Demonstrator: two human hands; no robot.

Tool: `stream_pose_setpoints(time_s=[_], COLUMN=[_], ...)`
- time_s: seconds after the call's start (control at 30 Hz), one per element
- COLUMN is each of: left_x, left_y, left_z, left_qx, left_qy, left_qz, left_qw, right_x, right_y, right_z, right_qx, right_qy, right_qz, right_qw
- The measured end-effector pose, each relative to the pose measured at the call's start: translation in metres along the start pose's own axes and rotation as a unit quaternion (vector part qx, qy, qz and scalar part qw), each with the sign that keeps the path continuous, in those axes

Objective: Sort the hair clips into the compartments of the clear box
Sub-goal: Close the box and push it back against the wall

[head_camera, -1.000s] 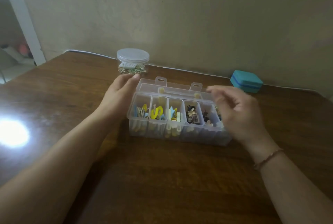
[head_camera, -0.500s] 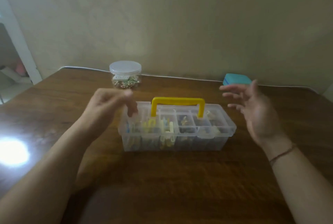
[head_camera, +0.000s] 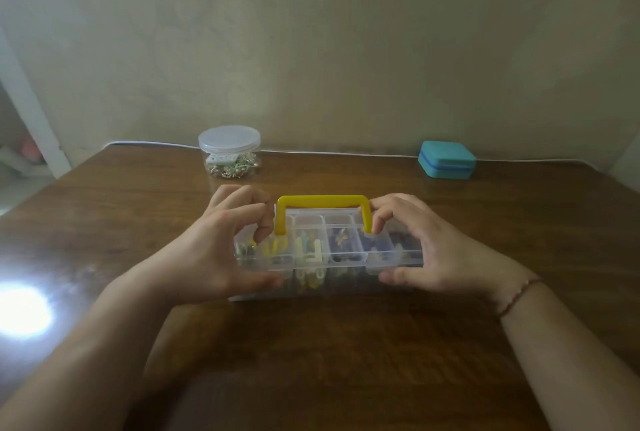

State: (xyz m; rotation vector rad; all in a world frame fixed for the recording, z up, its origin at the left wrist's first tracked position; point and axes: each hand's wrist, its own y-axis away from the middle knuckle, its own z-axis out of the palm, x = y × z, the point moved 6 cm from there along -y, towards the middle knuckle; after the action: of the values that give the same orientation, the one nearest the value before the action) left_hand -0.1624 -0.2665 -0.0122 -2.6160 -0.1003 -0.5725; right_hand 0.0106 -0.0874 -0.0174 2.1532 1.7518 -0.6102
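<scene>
The clear box (head_camera: 329,250) sits at the middle of the wooden surface (head_camera: 346,361), its lid down and its yellow handle (head_camera: 323,203) standing upright across the top. Its long axis runs from 9 o'clock to 3 o'clock, square to the person. Through the lid the hair clips (head_camera: 308,250) show already parted among the compartments: yellow and pale ones toward 9 o'clock, dark ones toward 3 o'clock.

Both hands close on the box from its two ends. The left hand (head_camera: 214,247) has a narrow grip, fingers curled over the lid beside the handle's left post and thumb pressed to the near wall. The right hand (head_camera: 419,247) mirrors it at the other post, thumb low on the near wall. Neither hand is nearer; the box lies straight between them.

The sorting looks finished, and the step in hand appears to be pressing the lid shut or steadying the box. The next move likely needs even pressure from both ends along that long axis.

At 11 o'clock stands a round lidded jar (head_camera: 229,150); at 1 o'clock, a teal case (head_camera: 446,159).
</scene>
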Motion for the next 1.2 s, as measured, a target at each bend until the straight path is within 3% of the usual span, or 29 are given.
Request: stream_pose_setpoints(time_s=[0.23, 0.37, 0.47, 0.57, 0.7, 0.8, 1.2], left_x=[-0.001, -0.005, -0.010, -0.015, -0.023, -0.027, -0.092], left_y=[0.000, 0.000, -0.002, 0.000, 0.004, 0.001, -0.128], left_z=[0.000, 0.002, 0.008, 0.013, 0.014, 0.016, 0.035], left_qx=[0.009, 0.053, 0.089, 0.092, 0.149, 0.198, 0.138], left_qy=[-0.008, -0.047, -0.133, -0.102, -0.042, -0.068, -0.275], left_qz=[0.010, 0.016, 0.029, -0.007, -0.068, -0.103, -0.218], left_qw=[1.000, 0.997, 0.987, 0.990, 0.986, 0.972, 0.926], right_x=[0.000, 0.005, 0.010, 0.024, 0.037, 0.038, 0.105], right_y=[-0.001, -0.003, -0.007, -0.008, -0.001, 0.000, -0.108], right_z=[-0.003, -0.003, -0.004, -0.009, -0.006, -0.010, -0.058], right_qx=[0.052, 0.084, 0.148, 0.188, 0.195, 0.220, 0.212], right_qy=[0.024, 0.042, 0.106, 0.177, 0.065, 0.062, 0.189], right_qz=[-0.014, 0.008, 0.019, 0.067, 0.100, 0.102, 0.202], right_qw=[0.998, 0.996, 0.983, 0.964, 0.974, 0.968, 0.937])
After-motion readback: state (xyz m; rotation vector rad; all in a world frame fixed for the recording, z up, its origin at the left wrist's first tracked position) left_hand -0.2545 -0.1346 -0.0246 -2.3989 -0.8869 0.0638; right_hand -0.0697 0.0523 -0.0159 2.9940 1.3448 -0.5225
